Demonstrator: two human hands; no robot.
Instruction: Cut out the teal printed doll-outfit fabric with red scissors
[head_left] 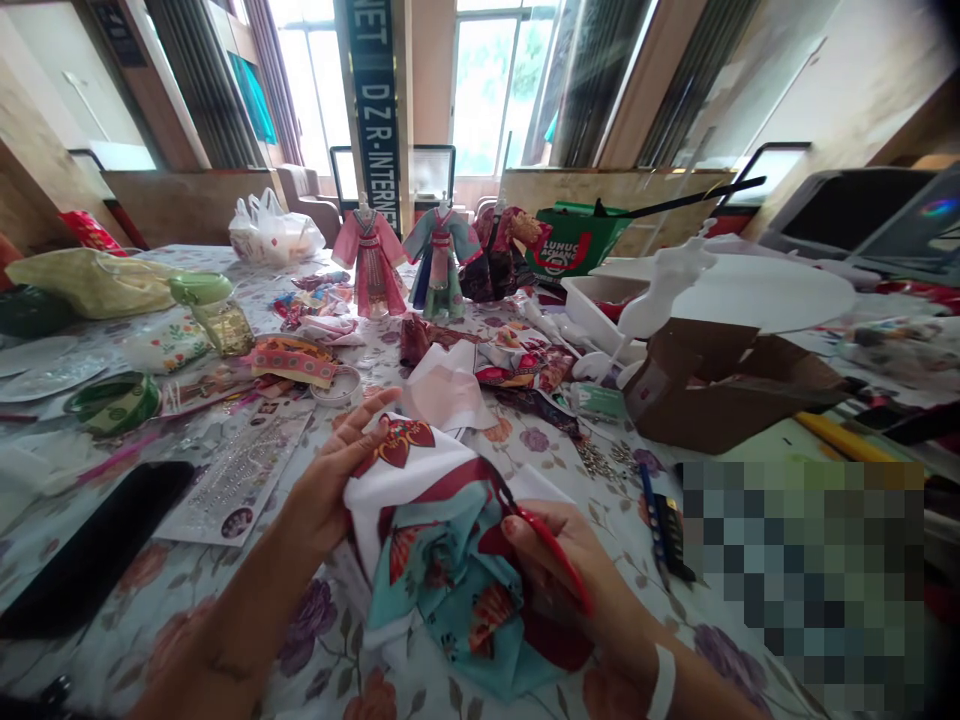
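My left hand (346,462) pinches the left edge of a printed fabric (457,560), thumb on top beside a dark red heart-shaped motif. White, dark red and turquoise areas with fan prints show on the bunched cloth. In my right hand (559,555) is a pair of red-handled scissors (555,550), its dark blades reaching to the upper right edge of the fabric. Whether the blades are apart cannot be made out. Just beyond the cloth lies a pale pink piece of sheer fabric (446,385).
Two small dresses (371,265) stand on forms at the back, next to a dark red one (502,250). A cardboard box (697,400) and white doll form (664,280) are right. A black phone (97,545), rhinestone sheet (236,475) and green tape roll (112,400) lie left.
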